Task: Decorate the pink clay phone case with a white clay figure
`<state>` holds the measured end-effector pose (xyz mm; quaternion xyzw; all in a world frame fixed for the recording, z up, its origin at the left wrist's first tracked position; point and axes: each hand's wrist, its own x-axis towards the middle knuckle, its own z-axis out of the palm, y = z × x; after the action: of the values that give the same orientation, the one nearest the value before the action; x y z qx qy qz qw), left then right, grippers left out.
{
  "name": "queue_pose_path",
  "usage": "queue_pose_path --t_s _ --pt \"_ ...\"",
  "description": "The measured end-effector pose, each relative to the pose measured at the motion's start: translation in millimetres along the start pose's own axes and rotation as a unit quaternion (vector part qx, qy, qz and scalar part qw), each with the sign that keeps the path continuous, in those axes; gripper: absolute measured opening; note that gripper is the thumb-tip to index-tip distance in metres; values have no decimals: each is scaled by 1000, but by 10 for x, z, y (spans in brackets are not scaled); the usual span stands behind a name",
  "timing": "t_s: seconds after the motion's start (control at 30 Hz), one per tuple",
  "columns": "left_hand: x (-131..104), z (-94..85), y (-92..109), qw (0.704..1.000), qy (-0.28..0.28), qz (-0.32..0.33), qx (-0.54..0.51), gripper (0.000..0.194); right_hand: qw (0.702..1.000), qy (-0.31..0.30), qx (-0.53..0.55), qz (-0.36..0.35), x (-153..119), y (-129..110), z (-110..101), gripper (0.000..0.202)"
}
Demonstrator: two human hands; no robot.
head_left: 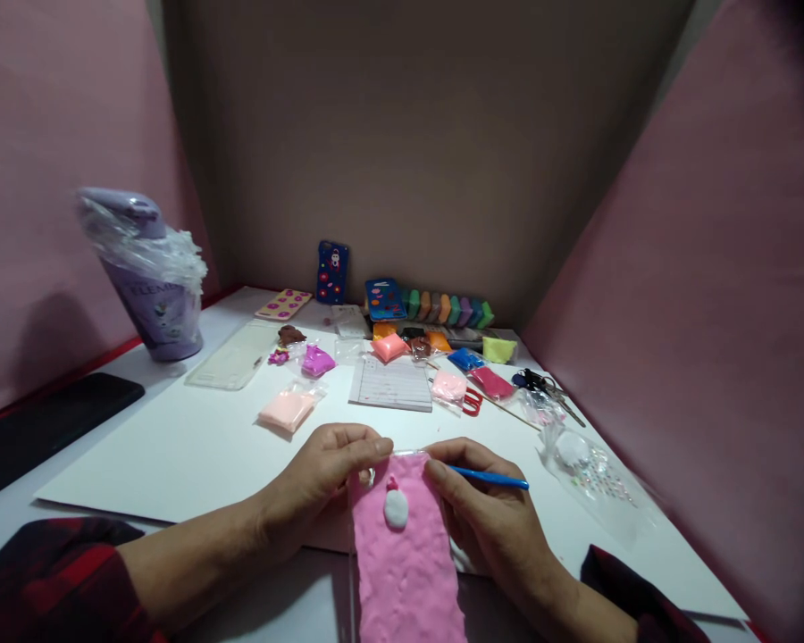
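A phone case (408, 572) coated in bumpy pink clay is held upright between both hands at the bottom centre. On it sits a flat white oval (396, 511) with a small dark pink bit (392, 483) just above. My left hand (331, 469) grips the case's upper left corner, thumb on top. My right hand (489, 509) pinches the upper right edge, and a blue tool (489, 478) lies in the same hand, pointing right.
A white board (207, 464) bears clay packets such as a peach one (289, 408), a notepad (392, 386), a clear case (231, 357), keys (542, 384) and a bead bag (593, 469). A purple bottle (157, 304) and black phone (60, 420) are left.
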<state>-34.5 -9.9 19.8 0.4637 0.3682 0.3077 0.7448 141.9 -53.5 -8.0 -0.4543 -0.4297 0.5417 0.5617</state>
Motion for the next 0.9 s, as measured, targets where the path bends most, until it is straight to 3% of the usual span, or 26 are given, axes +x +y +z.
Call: queue_pose_path --t_s 0.33,0.53,0.67,0.9 --pt "77 8 -102 997 54 36 33 17 999 26 -16 10 -22 -14 38 29" --pt "26 34 -22 1000 2 7 -20 32 999 28 -13 8 -27 -9 58 29" --pt "25 65 -31 999 -25 7 -28 23 1000 13 -11 4 -27 -7 49 28" --pt "71 57 -100 999 32 29 -6 19 999 -18 -31 26 -45 -25 22 25"
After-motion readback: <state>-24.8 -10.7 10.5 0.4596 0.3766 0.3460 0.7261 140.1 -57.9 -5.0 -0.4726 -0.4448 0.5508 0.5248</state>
